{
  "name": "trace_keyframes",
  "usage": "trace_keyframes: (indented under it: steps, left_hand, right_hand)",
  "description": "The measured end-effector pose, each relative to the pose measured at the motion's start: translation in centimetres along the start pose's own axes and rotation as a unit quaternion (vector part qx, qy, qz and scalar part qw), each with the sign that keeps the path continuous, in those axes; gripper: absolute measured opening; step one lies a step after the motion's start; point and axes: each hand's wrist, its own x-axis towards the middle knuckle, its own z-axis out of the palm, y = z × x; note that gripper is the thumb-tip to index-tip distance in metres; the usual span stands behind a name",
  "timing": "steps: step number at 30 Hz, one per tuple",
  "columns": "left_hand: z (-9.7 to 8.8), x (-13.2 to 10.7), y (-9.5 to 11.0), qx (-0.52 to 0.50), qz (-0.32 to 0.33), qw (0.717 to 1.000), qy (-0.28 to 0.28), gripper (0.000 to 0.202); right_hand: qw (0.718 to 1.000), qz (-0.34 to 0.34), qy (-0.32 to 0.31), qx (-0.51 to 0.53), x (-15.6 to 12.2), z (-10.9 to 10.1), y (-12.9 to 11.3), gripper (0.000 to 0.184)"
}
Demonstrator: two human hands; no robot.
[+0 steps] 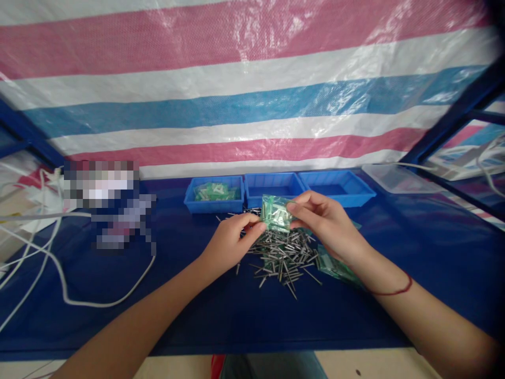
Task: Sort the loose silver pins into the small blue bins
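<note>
Between my two hands is a small clear green plastic bag (278, 215), held up above the table. My left hand (233, 237) pinches its lower left corner between thumb and finger. On the other side, my right hand (321, 216) grips the bag's right edge, fingers closed. Shiny metal pieces seem to show through the plastic. Below the bag lies a loose pile of thin metal pop rivets (286, 255). More green plastic bags (335, 263) lie flat under my right wrist, partly hidden by it.
A blue bin (215, 208) behind my left hand holds several green bags. Two more blue bins (272, 190) stand to its right, beside a translucent lid (398, 179). White cables (106, 304) curl across the table's left side. A striped tarp (236, 110) hangs behind.
</note>
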Motion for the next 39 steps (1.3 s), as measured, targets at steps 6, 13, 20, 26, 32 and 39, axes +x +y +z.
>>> trace_keyframes:
  steps: [6,13,20,26,32,39]
  left_hand:
    - [0.0,0.1,-0.2,-0.014,-0.012,1.0,0.001,0.021]
    - [-0.1,0.0,-0.3,0.054,0.028,0.998,0.013,0.015]
    - [-0.3,-0.1,-1.0,0.053,0.013,0.997,0.061,0.016]
    - [-0.3,-0.2,-0.9,-0.043,-0.018,0.995,0.084,0.015]
    - [0.0,0.0,-1.1,-0.112,-0.026,0.99,0.084,0.019]
    - [0.1,0.5,-1.9,-0.145,-0.038,0.985,0.082,0.024]
  right_hand:
    - [0.998,0.013,-0.054,-0.03,0.3,0.0,-0.2,0.026]
    - [0.994,0.028,-0.078,-0.07,0.3,-0.3,0.1,0.029]
    - [0.994,0.027,-0.087,-0.06,-0.1,0.0,-0.3,0.03]
    - [0.996,0.05,-0.072,0.025,0.0,0.2,-0.6,0.028]
    - [0.999,-0.008,-0.047,0.004,0.3,-0.1,0.1,0.022]
    - [0.995,-0.055,-0.08,-0.033,-0.2,0.5,0.3,0.023]
